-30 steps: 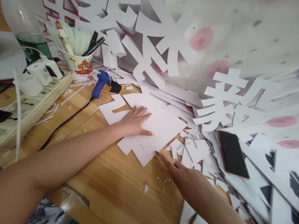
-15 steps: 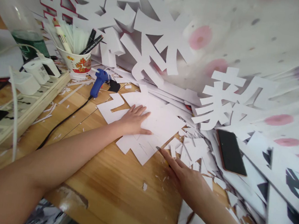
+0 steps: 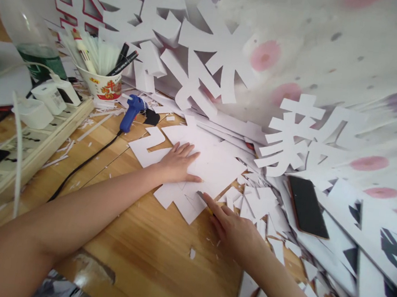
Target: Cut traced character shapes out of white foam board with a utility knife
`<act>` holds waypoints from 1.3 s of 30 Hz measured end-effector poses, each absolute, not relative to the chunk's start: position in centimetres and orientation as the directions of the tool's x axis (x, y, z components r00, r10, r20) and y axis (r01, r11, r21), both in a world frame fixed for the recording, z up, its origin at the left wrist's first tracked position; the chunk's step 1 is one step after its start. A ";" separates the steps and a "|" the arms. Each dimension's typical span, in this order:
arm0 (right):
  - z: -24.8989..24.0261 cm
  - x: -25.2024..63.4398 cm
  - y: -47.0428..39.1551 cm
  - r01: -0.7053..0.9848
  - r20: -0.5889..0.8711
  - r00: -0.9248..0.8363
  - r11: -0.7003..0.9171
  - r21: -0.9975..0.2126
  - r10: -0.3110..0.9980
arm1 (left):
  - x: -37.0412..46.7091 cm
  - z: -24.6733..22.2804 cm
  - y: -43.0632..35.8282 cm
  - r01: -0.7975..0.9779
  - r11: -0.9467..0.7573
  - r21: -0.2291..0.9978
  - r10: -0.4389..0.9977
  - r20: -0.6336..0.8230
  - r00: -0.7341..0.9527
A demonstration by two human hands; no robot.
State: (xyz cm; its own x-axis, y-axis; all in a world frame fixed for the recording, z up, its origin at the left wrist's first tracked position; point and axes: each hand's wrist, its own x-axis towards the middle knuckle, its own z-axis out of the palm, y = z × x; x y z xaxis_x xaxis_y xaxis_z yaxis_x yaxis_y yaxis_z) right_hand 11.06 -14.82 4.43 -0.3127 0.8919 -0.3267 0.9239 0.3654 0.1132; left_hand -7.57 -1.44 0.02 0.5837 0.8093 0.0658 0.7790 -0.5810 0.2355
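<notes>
One card (image 3: 219, 157), one knife (image 3: 200, 194).
Left hand (image 3: 179, 164) lies flat, fingers wide, likely steadying card; right hand (image 3: 231, 224) grips knife low by near-right edge, likely for control.

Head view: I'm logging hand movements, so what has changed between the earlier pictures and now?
The right hand, gripping a knife, has moved leftward; the blade tip has gone from the white sheet's edge to over its surface. The left hand stayed spread on the sheet; glue gun and phone stayed put.
</notes>
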 end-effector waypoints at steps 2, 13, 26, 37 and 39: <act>4.5 10.9 -14.8 0.923 -0.332 -0.309 0.366 0.122 0.891 | -7.6 0.0 -1.4 0.780 -0.579 0.238 0.810 0.062 0.583; 4.3 11.0 -14.5 0.858 -0.312 -0.389 0.464 0.220 0.867 | -7.5 0.1 -1.4 0.782 -0.576 0.239 0.811 0.044 0.584; 4.6 12.3 -13.9 0.771 -0.239 -0.562 0.606 0.195 0.792 | -7.7 0.0 -1.2 0.779 -0.577 0.248 0.809 0.044 0.586; 4.1 12.9 -14.8 0.779 -0.249 -0.519 0.572 0.255 0.818 | -7.8 0.1 -1.3 0.777 -0.580 0.247 0.808 0.054 0.586; 4.0 13.1 -15.0 0.775 -0.256 -0.513 0.571 0.272 0.819 | -7.9 0.1 -1.3 0.775 -0.582 0.246 0.807 0.059 0.588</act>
State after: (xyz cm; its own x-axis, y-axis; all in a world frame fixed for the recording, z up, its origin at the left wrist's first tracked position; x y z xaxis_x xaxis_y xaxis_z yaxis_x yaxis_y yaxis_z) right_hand 13.09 -15.01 3.99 -0.5133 0.8190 -0.2564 0.7747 0.5707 0.2722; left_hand -7.85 -1.28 0.05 0.5876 0.8070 0.0590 0.7750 -0.5822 0.2456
